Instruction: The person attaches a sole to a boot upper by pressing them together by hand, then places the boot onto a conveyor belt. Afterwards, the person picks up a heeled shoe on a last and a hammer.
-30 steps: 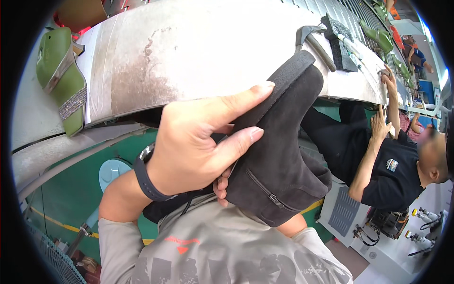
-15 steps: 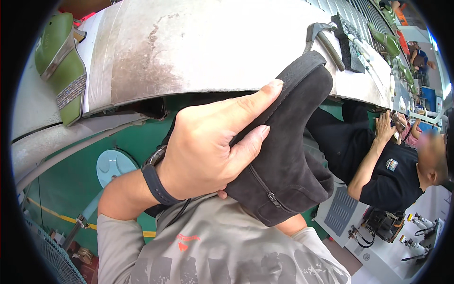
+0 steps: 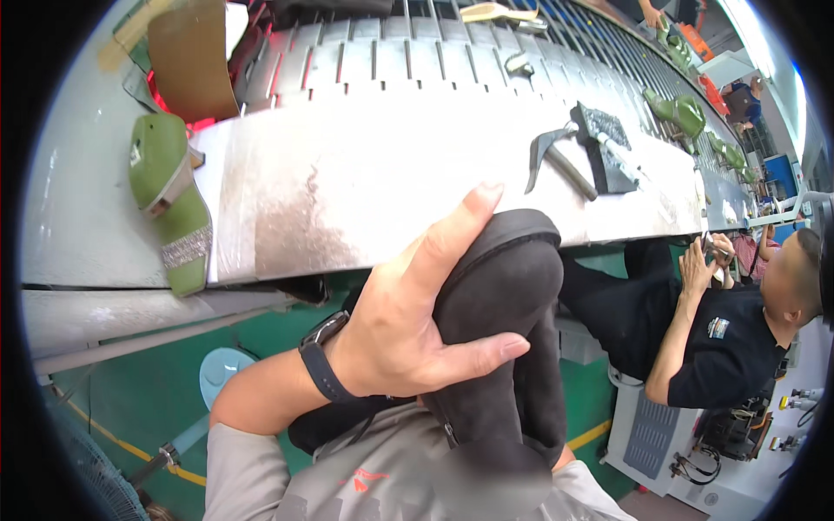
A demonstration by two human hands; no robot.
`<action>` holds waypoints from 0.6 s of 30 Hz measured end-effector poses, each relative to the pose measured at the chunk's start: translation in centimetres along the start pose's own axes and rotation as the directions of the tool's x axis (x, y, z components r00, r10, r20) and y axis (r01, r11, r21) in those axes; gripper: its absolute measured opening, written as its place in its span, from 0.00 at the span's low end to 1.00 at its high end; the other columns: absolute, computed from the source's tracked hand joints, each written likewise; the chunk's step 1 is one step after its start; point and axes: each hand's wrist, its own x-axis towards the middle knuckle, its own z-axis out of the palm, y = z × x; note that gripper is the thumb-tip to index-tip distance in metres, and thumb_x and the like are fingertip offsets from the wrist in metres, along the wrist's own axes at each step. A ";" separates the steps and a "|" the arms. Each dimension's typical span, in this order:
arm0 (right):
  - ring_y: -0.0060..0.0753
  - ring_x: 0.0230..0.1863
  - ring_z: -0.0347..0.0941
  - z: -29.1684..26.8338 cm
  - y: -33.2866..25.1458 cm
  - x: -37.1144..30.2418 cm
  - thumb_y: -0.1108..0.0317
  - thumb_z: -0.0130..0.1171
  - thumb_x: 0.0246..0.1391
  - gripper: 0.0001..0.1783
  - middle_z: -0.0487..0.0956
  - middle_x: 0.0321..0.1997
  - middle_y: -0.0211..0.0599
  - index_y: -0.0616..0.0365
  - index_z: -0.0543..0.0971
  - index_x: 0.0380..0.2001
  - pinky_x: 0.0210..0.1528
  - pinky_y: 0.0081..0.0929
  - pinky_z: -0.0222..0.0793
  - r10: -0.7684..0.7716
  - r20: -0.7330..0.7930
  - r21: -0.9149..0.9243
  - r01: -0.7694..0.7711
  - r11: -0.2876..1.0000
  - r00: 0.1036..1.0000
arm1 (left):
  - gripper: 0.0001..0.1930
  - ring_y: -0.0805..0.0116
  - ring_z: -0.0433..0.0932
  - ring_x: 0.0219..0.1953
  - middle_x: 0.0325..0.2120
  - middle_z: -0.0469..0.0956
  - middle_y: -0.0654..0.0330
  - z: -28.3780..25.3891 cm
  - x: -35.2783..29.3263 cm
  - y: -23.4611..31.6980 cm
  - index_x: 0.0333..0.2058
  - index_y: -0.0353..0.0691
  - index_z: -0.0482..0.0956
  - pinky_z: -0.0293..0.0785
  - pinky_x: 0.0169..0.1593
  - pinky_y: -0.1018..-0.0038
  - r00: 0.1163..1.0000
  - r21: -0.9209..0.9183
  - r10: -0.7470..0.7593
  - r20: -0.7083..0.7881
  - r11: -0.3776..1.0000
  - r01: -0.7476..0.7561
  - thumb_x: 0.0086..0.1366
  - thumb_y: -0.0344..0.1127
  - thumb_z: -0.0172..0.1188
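L hand [image 3: 401, 317] clasps dark boot [image 3: 502, 291] mid-frame, thumb & finger spread wide; R hand hidden, can't tell its grip. Poss. slip if wide hold loosens.

hammer [image 3: 571, 174] beside dark block [image 3: 601, 165] | strapped green shoe [image 3: 179, 219] | blue stool [image 3: 219, 372]

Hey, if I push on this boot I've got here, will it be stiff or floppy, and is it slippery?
The boot will probably give in its soft-looking upper, but feel stiffer along its thick sole. Matte and suede-like, it seems unlikely to slip easily under your left hand.
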 end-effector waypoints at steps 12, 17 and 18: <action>0.65 0.58 0.77 2.5 3.5 13.3 0.63 0.66 0.68 0.36 0.77 0.57 0.67 0.73 0.65 0.70 0.58 0.51 0.76 -0.484 -0.319 -0.473 0.306 0.826 0.815 | 0.57 0.48 0.83 0.59 0.56 0.80 0.40 -7.9 8.4 2.7 0.74 0.29 0.52 0.80 0.61 0.61 0.977 0.147 -0.200 0.073 0.971 0.188 0.57 0.40 0.84; 0.79 0.54 0.77 -0.3 2.3 12.6 0.64 0.68 0.65 0.39 0.78 0.54 0.77 0.77 0.63 0.69 0.53 0.58 0.76 -0.547 -0.039 -0.748 0.338 0.570 0.836 | 0.60 0.40 0.81 0.60 0.58 0.79 0.36 -7.3 6.8 -2.6 0.74 0.28 0.52 0.78 0.61 0.55 0.963 0.448 -0.177 -0.202 0.858 0.251 0.54 0.45 0.84; 0.68 0.45 0.83 -1.1 -0.4 10.8 0.64 0.69 0.64 0.32 0.84 0.49 0.66 0.73 0.73 0.63 0.47 0.52 0.80 -0.386 0.010 -0.802 0.238 0.547 0.922 | 0.61 0.39 0.80 0.60 0.58 0.78 0.36 -7.1 6.9 -2.7 0.74 0.27 0.52 0.77 0.61 0.54 0.953 0.435 -0.198 -0.229 0.855 0.282 0.54 0.47 0.83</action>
